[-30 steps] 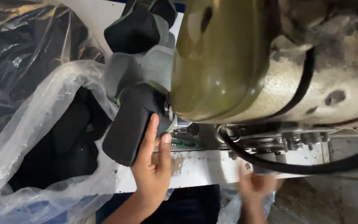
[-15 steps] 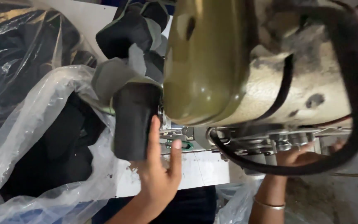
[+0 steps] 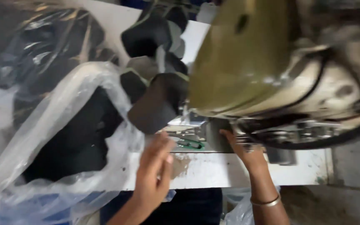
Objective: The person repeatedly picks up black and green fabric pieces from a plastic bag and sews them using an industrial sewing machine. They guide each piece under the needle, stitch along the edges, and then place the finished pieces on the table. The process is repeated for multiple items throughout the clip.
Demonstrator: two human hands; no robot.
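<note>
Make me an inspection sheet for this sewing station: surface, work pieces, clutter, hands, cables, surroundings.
Surface: white table, worn and stained at its front edge.
Job's things: chain of dark fabric pieces hanging at the olive sewing machine.
Clutter: green-handled tool by the needle area.
Grippers: left hand open, just below the fabric; right hand reaching under the machine head, grip hidden, bangle on its wrist.
Cables: black drive belt round the machine.
Surroundings: clear plastic bags of dark pieces at left.
</note>
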